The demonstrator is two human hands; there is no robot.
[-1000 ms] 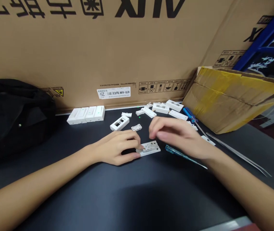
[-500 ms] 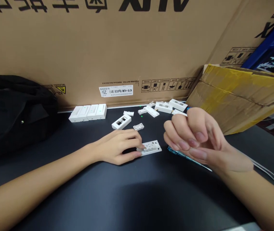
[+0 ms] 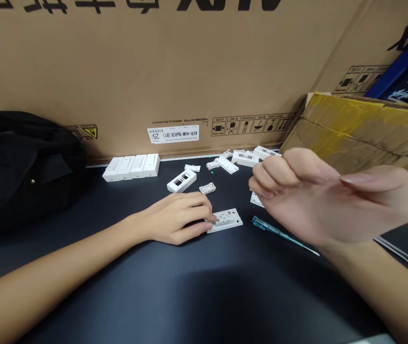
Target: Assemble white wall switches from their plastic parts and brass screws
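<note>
My left hand [image 3: 180, 218] lies low on the dark table, its thumb and fingertips closed on the left end of a white plastic base plate [image 3: 230, 222]. Small fittings and holes show on the plate's upper face. Raised at the right, my right hand [image 3: 307, 196] has its palm showing, the fingers loosely curled and the thumb stretched away from them. Nothing can be seen in it. Below it, a blue pen-like screwdriver [image 3: 279, 232] with a thin shaft lies on the table. Beyond the left hand are a white frame [image 3: 181, 181] and a small white insert [image 3: 207, 188].
Several finished-looking white switches [image 3: 131, 167] stand in a row at the back left. White housings and plates [image 3: 227, 165] lie at the back right. A black bag [image 3: 27, 167] is at left, a taped carton [image 3: 361, 134] at right, and a large cardboard box [image 3: 175, 71] behind.
My right hand has turned, and its thumb has swung away from the fingertips to the right. My left hand stays on the base plate. The view has shifted slightly.
</note>
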